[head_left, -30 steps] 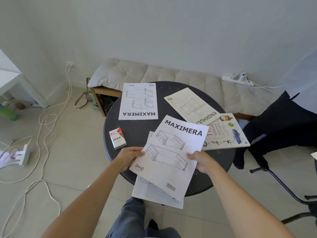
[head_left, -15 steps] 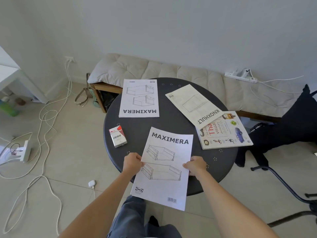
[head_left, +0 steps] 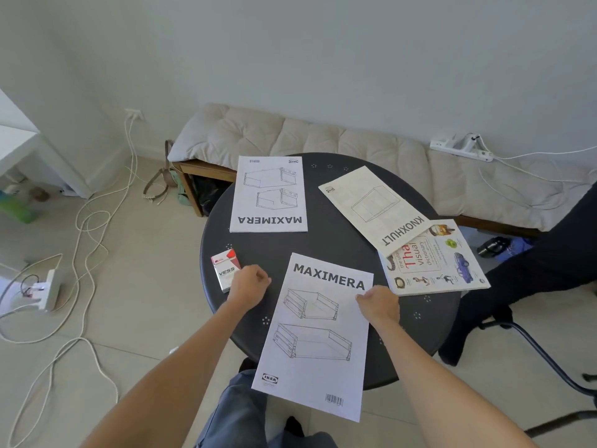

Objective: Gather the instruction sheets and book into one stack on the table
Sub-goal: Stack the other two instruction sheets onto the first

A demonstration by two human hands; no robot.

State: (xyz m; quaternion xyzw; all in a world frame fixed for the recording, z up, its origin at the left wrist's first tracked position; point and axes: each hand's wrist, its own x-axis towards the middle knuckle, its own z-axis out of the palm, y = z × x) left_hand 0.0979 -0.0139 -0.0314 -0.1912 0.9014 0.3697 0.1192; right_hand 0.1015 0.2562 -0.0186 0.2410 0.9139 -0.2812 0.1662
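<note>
A white MAXIMERA instruction sheet (head_left: pixel 318 334) lies on the near side of the round dark table (head_left: pixel 323 244), its lower end hanging over the table's near edge. My right hand (head_left: pixel 379 303) is at its right edge with the thumb on the paper. My left hand (head_left: pixel 248 286) hovers left of the sheet, fingers curled, holding nothing. A second MAXIMERA sheet (head_left: pixel 269 195) lies upside down at the table's far side. A cream KNOXHULT sheet (head_left: pixel 371 205) rests at the far right, partly over a Thai visual dictionary book (head_left: pixel 436 263).
A red-and-white VESS pack (head_left: pixel 224 270) sits at the table's left edge beside my left hand. A cushioned bench (head_left: pixel 290 137) stands behind the table. A dark chair (head_left: pixel 533 344) is at the right. Cables (head_left: pixel 80 221) run over the floor on the left.
The near MAXIMERA sheet was lowered, straightened and laid flat on the table. My left hand let go and moved up-left toward the VESS pack. My right hand stayed at the sheet's edge.
</note>
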